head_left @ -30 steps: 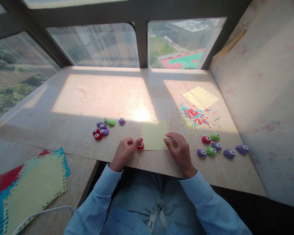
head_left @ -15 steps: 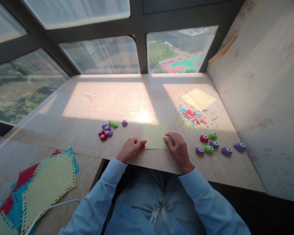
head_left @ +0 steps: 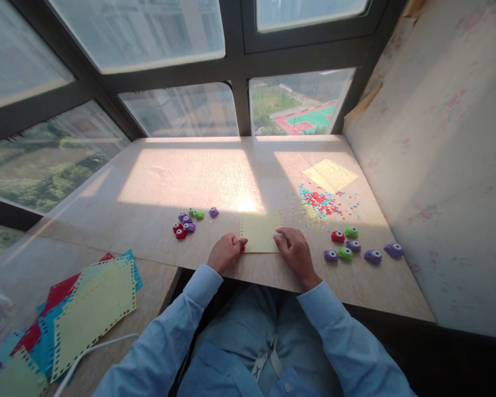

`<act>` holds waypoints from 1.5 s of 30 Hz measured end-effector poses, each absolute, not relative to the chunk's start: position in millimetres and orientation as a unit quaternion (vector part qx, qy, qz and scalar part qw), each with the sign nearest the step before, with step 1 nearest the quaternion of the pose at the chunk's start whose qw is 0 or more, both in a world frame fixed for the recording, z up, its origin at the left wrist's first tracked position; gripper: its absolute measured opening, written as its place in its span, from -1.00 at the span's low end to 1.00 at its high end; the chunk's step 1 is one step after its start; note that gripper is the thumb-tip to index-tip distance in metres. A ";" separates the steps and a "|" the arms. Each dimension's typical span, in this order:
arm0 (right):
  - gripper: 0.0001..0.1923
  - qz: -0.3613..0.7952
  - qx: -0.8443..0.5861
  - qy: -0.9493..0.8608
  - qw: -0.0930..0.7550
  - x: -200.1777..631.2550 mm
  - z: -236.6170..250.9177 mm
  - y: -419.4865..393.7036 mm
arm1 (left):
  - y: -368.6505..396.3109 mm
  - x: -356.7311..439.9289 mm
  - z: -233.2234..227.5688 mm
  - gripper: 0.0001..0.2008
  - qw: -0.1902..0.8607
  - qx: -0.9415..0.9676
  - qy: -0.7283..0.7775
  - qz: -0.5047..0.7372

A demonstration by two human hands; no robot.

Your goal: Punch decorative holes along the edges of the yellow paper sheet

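Observation:
A pale yellow paper sheet (head_left: 261, 230) with punched holes along its left and top edges lies on the tabletop (head_left: 190, 176) in front of me. My left hand (head_left: 226, 252) is curled over a small red punch (head_left: 242, 248) at the sheet's lower left corner. My right hand (head_left: 294, 251) rests on the sheet's right edge, fingers pressing it down.
Several red, purple and green punches (head_left: 187, 220) sit left of the sheet; another cluster of punches (head_left: 351, 248) lies at the right. Confetti scraps (head_left: 320, 201) and a second yellow sheet (head_left: 329, 175) lie beyond. Punched sheets (head_left: 91, 303) are stacked at lower left. A wall (head_left: 438, 165) borders the right.
The view has tilted upward, showing more window. Both hands stay at the sheet, the left on the red punch.

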State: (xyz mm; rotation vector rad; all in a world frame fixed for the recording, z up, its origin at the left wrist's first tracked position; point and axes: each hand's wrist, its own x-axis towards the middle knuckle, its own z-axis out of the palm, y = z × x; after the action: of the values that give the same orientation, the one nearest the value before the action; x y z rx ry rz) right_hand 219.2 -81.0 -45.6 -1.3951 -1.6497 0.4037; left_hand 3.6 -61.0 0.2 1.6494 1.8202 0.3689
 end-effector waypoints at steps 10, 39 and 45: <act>-0.77 0.146 -0.557 -0.701 0.421 220.3 -48.2 -78.5 | -59.2 -13.0 -3.9 -0.46 0.521 0.518 0.645 0.211; -0.82 0.186 -0.547 -0.614 0.537 218.7 -36.6 -92.5 | -98.5 -4.3 5.9 -0.78 0.245 0.615 0.618 0.424; -0.64 0.415 -0.507 -0.524 0.544 196.3 -27.9 -124.7 | -107.5 46.6 4.9 -0.79 0.307 0.625 0.560 0.450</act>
State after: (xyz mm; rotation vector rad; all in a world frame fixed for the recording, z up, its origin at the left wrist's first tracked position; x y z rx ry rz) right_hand 196.3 -124.7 -27.9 -1.2031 -1.2433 0.9835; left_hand 46.6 -107.5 4.9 1.6524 1.4810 1.1899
